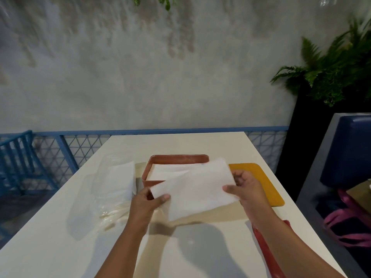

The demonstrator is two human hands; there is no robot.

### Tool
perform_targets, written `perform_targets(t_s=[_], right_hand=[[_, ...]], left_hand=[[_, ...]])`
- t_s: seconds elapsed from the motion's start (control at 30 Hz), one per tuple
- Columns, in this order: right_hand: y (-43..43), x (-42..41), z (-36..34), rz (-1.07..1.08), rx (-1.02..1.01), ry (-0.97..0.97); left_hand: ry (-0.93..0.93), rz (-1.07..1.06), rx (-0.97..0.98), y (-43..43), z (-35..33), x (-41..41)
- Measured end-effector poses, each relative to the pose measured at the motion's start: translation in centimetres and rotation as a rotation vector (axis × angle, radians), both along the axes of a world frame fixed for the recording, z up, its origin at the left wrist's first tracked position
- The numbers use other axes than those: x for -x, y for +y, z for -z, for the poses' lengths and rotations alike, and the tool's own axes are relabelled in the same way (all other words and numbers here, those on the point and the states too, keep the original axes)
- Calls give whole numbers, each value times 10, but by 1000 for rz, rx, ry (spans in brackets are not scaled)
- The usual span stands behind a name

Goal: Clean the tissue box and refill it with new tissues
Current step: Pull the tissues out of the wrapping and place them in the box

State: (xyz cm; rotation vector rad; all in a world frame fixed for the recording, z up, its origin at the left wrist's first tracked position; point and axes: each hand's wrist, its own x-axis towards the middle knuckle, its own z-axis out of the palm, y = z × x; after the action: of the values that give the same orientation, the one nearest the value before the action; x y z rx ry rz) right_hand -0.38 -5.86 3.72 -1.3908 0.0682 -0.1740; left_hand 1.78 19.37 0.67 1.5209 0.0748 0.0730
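Observation:
A brown open-topped tissue box (179,159) stands in the middle of the white table (60,227), with white tissues inside. Just above its near side I hold a white stack of tissues (196,189), tilted. My left hand (147,203) pinches its left corner, thumb on top. My right hand (246,189) grips its right edge. A clear plastic tissue wrapper (115,183) with white tissues in it lies left of the box.
A mustard-yellow mat (261,183) lies right of the box. A red strip (267,255) lies at the table's near right edge. A blue seat with pink straps (341,227) stands to the right, a blue railing (66,149) behind, a fern (331,77) at far right.

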Motion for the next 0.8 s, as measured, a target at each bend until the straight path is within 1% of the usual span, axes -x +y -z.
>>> perform_targets(t_s=[0.03, 0.07, 0.13, 0.27, 0.3, 0.37, 0.47, 0.53, 0.6, 0.7, 0.8], right_hand=[[-2, 2, 7, -10, 33, 32], [-2, 4, 15, -25, 71, 58], [1, 9, 31, -64, 152, 84], [15, 17, 51, -91, 333, 106], [19, 18, 51, -83, 374, 112], [23, 17, 46, -48, 434, 114], [28, 7, 20, 63, 425, 56], [31, -8, -3, 162, 427, 10], [37, -28, -23, 221, 416, -4], [50, -61, -41, 234, 469, 51], [61, -89, -38, 227, 622, 110]], left_hand=[[-20, -13, 68, 3, -1, 1], [-39, -14, 92, 5, 0, 2], [-60, 27, 94, 5, 4, 4], [30, 116, -54, 0, 20, 12], [43, 134, -52, -2, 21, 15], [11, 141, -90, -7, 16, 18], [-87, 15, -262, -8, -9, 6], [-173, -101, -340, -7, -32, -11], [-208, -180, -409, -6, -55, -30], [-186, -227, -547, -2, -71, -63], [-132, -194, -788, 0, -67, -89]])
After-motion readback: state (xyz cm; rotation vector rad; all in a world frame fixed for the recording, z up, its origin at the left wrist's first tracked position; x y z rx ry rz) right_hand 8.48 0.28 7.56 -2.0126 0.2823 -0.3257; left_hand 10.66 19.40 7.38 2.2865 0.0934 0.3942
